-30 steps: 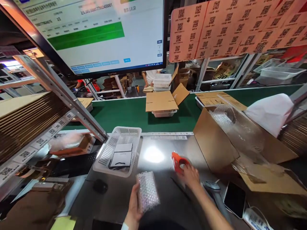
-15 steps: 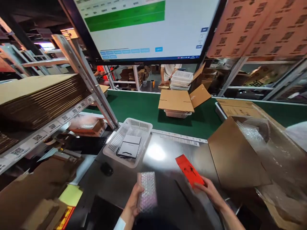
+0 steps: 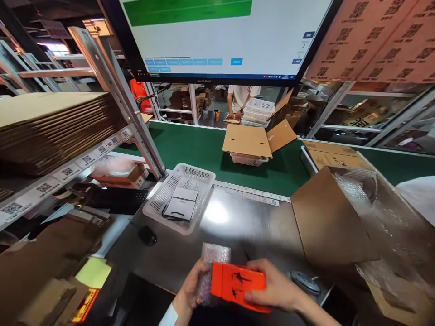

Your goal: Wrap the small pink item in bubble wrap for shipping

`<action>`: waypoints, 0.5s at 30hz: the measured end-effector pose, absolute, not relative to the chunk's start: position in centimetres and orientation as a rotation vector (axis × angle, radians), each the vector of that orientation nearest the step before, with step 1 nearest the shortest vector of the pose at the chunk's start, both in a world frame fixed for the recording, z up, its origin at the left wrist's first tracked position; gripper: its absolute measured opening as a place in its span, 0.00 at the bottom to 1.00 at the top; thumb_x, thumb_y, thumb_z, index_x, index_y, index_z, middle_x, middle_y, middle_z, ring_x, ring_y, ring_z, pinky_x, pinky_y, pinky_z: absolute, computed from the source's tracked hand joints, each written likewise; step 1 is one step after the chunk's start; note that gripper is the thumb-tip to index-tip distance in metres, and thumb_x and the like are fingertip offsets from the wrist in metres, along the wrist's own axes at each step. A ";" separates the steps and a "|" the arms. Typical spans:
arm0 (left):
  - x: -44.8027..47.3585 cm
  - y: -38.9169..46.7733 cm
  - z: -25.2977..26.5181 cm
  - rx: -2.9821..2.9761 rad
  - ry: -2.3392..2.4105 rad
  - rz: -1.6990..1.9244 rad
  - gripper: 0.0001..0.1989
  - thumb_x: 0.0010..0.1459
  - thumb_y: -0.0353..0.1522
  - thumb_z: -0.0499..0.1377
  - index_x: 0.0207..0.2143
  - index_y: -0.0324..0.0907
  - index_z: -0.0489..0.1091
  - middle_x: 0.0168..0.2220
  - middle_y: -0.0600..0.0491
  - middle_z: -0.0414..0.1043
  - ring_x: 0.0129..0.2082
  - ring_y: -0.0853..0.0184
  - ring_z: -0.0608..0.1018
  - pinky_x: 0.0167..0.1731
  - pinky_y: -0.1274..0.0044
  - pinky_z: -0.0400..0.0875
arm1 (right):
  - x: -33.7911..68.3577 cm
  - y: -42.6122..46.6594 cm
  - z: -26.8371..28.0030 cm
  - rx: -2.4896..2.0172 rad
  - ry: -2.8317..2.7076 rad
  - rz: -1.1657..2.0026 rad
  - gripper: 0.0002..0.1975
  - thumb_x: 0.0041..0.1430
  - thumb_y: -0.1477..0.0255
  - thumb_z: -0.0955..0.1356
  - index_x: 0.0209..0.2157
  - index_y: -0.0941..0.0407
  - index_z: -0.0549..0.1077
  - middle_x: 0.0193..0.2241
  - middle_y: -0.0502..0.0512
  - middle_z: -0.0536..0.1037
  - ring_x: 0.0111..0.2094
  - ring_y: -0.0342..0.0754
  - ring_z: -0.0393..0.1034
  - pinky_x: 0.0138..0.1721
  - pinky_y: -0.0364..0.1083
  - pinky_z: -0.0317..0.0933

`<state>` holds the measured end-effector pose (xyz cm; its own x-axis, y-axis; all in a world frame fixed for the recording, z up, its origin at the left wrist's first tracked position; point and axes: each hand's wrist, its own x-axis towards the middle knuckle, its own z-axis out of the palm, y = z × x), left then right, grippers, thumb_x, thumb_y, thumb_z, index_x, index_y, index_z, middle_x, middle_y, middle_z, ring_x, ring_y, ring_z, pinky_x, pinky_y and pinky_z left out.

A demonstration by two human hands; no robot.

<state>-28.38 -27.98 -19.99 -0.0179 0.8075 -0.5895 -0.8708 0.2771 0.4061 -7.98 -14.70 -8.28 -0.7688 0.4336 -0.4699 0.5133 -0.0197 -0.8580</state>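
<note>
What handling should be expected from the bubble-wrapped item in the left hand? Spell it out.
The bubble-wrapped item probably feels light, since the left hand holds it upright by one edge. Its bubbled plastic skin likely gives under the fingers and may be a little slick. It keeps a flat, blocky outline beside the orange tool, so the contents seem stiff rather than floppy.

The steel worktop (image 3: 238, 222) is smooth metal with a soft glare; the basket (image 3: 159, 199) is white perforated plastic; the bubble wrap (image 3: 212, 256) is clear film (bumpy); the cardboard box (image 3: 326, 222) looks matt.
</note>
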 end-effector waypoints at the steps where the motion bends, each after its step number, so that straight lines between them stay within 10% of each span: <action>1: -28.4 -28.2 -20.1 -0.106 0.857 1.344 0.23 0.39 0.41 0.76 0.37 0.39 0.79 0.37 0.43 0.85 0.41 0.50 0.86 0.42 0.66 0.81 | -8.1 -14.6 -8.0 1.058 2.212 -1.824 0.21 0.44 0.54 0.76 0.24 0.53 0.66 0.23 0.45 0.64 0.27 0.43 0.53 0.28 0.46 0.44; 6: -28.1 -29.3 -20.9 -0.041 0.904 1.355 0.31 0.37 0.41 0.79 0.43 0.40 0.78 0.36 0.46 0.86 0.28 0.59 0.84 0.27 0.73 0.75 | -9.0 -15.0 -6.8 1.142 2.256 -1.507 0.19 0.48 0.55 0.74 0.23 0.52 0.65 0.23 0.46 0.65 0.27 0.45 0.57 0.29 0.47 0.45; 15: -27.5 -32.3 -20.1 -0.061 0.784 1.255 0.30 0.34 0.33 0.68 0.45 0.43 0.77 0.46 0.42 0.84 0.58 0.36 0.79 0.56 0.46 0.74 | -5.1 -15.6 -2.3 1.296 2.219 -1.360 0.12 0.42 0.61 0.79 0.30 0.49 0.82 0.33 0.54 0.79 0.35 0.53 0.73 0.34 0.47 0.62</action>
<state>-27.52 -32.26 -20.10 0.0916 0.8240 -0.5591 -0.8638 0.3451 0.3670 -5.08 -15.55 -2.29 -0.5805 0.5626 -0.5886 0.7798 0.1760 -0.6008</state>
